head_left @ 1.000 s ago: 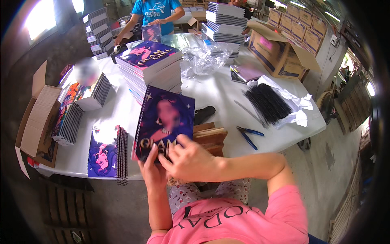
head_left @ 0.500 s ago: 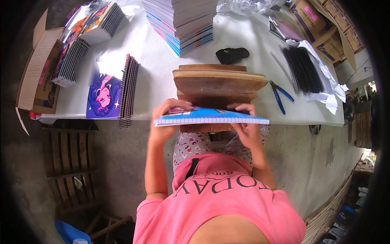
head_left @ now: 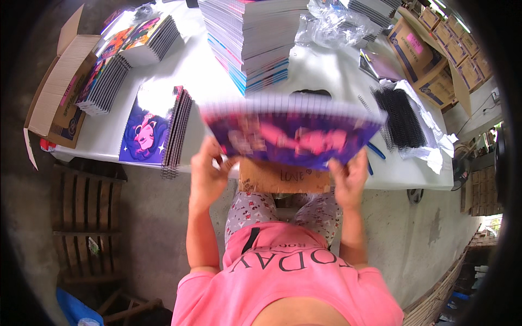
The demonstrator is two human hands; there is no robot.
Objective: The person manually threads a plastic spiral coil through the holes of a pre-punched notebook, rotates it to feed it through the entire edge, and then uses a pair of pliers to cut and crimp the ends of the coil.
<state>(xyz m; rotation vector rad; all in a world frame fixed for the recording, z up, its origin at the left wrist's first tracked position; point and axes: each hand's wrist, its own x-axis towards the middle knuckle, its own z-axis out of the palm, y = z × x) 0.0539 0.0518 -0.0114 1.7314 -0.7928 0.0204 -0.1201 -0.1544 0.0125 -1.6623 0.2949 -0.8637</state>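
Both my hands hold an unbound notebook [head_left: 293, 138] with a purple cover and pink figures, tilted up above the table's front edge. A row of punched holes runs along its far edge, smeared by motion. My left hand [head_left: 210, 171] grips its near left corner, and my right hand [head_left: 349, 179] pinches the near right corner. Under the notebook, the near end of a wooden stand [head_left: 284, 178] shows; the rest is hidden. Beyond the right corner lie blue-handled pliers [head_left: 376, 151], partly covered. A black object [head_left: 312, 93] peeks out behind the far edge.
A tall stack of notebooks [head_left: 266, 49] stands behind. At left are purple notebooks with spirals [head_left: 144, 130], bound stacks [head_left: 103, 84] and an open carton [head_left: 62, 89]. Black spiral coils [head_left: 401, 119] lie on white paper at right, near clear plastic [head_left: 337, 27] and cartons [head_left: 421, 60].
The notebook has turned from nearly edge-on with its punched edge toward me to showing its purple cover, punched edge now far. Both hands now hold the near corners.
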